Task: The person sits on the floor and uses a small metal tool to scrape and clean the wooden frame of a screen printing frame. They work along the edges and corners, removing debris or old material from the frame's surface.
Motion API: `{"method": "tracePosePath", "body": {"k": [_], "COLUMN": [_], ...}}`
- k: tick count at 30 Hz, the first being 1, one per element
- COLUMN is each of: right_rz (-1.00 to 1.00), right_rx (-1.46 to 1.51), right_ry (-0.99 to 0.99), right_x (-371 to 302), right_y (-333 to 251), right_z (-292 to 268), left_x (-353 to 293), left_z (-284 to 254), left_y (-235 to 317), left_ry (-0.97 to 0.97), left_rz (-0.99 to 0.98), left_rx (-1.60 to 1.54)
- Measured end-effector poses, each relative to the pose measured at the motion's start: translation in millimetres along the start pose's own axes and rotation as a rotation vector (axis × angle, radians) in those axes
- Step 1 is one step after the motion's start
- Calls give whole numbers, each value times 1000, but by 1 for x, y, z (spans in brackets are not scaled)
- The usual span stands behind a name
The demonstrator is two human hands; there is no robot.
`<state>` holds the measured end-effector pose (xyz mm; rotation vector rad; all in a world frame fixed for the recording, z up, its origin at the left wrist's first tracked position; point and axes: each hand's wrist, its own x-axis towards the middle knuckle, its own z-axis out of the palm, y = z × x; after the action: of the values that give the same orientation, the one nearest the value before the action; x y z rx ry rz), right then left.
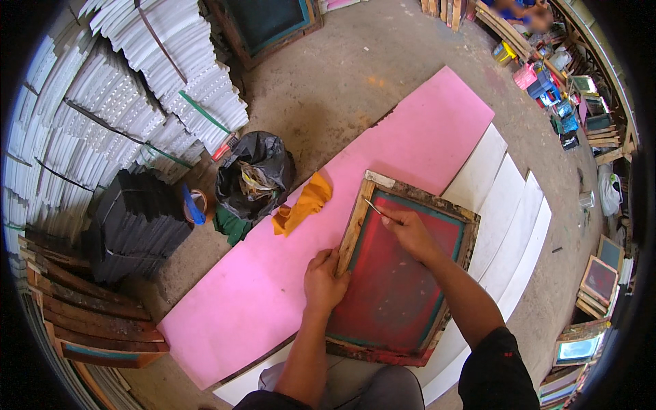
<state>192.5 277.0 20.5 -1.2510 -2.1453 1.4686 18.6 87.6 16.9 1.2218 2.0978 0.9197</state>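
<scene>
A wooden screen-printing frame [396,287] with reddish, translucent mesh and a teal border stands tilted in front of my knees. My left hand [325,281] is closed around its left wooden bar. Near the upper left inside corner is my right hand [411,236], pinching a slim tool [373,206] with a light tip against the mesh edge; its exact kind is too small to make out. Under and beyond the frame lies a long pink sheet [263,301]. On it, left of the frame, rests a crumpled orange cloth [304,203].
A black bag-lined bin [277,160] stands beyond the pink sheet, by a black stack [140,222] and tape rolls [197,203]. White bundles [130,102] rise at left. White sheets [502,225] lie at right. Containers [540,85] line the far right, near another person [523,14].
</scene>
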Motion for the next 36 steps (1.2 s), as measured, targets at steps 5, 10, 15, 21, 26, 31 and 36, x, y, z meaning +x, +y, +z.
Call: {"method": "tracePosePath", "body": {"k": [5,10,15,21,26,31,36], "right_rz": [-90,-28,624,544,-49,6,-14], "right_rx": [-665,-255,490,401,-428,-602,-591], "right_ry": [61,16,-237,-165,131,200,196], "right_x": [-10,6,17,4,-10,-8,-3], "right_y": [-18,14,-20,-27,-28,-39,-31], "right_z": [1,-9,-30,-19,-14,-14,-15], "left_x": [-1,-1,-1,-2,-3,-1,-2], "left_z": [3,3,2,5,4,4,2], "left_y": [-5,-3,-7,-9,-8,-4,-3], "left_ry": [-5,-8,-13,-12,5,4,-2], "left_rz": [-16,16,-2,-12,-8,9,-15], "left_rx": [-1,21,21,-5,16,4,-13]}}
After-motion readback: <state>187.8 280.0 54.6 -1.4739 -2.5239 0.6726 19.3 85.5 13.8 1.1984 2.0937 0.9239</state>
